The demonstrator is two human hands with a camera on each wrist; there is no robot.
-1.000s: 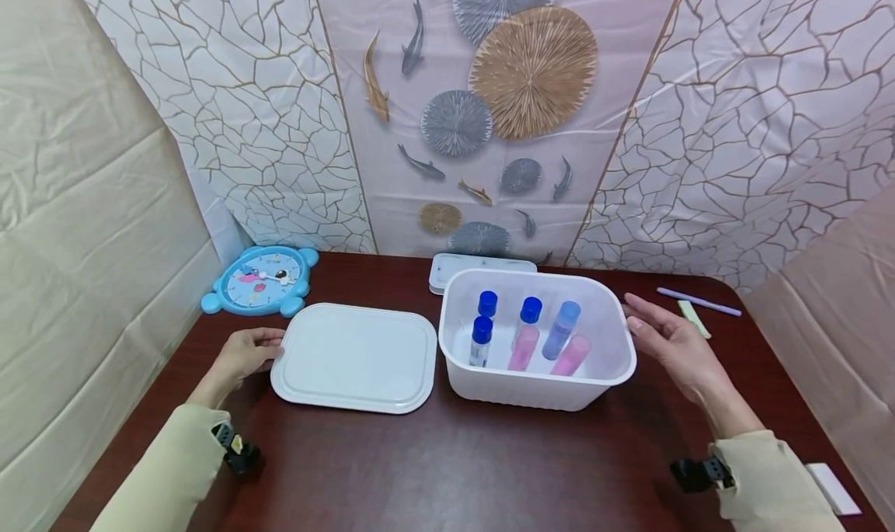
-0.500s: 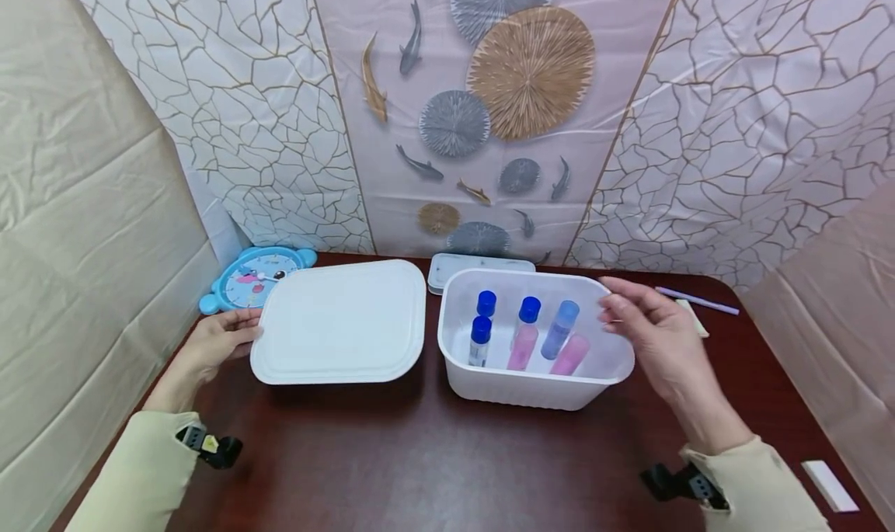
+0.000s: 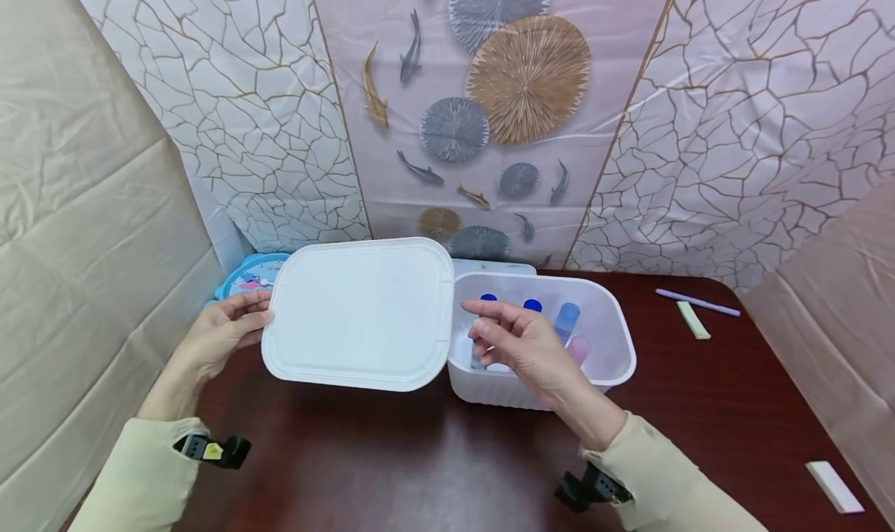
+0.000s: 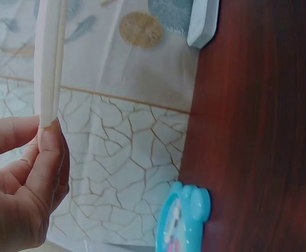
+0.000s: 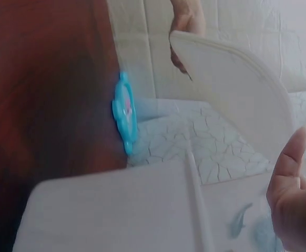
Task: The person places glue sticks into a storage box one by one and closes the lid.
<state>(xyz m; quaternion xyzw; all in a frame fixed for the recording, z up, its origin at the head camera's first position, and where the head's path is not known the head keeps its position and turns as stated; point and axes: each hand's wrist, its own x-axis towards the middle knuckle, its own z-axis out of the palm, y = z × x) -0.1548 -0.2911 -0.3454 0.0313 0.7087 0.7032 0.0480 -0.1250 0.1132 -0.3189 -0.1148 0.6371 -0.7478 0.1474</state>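
Observation:
My left hand [image 3: 217, 334] pinches a white rounded-rectangular lid [image 3: 360, 314] by its left edge. The lid is raised off the table, its near side tilted down; the left wrist view shows thumb and fingers on either side of its edge [image 4: 49, 68]. My right hand [image 3: 534, 353] reaches over a white plastic box [image 3: 622, 353], index finger extended toward the lid's right edge, a small gap between them. Several small bottles stand or lean inside the box, among them a blue one [image 3: 568, 314] and a pink one [image 3: 579, 349]; my right hand partly hides them.
Behind the lid is a blue toy clock [image 3: 255, 274], partly covered. A pale flat case [image 3: 499, 267] stands behind the box. To the right lie a purple pen-like stick [image 3: 698, 302], a pale green strip [image 3: 694, 320] and a white block [image 3: 834, 486].
My left hand has lifted the lid from the table and brought it right, close to the box. My right hand has moved left from the box's right end to near the lid.

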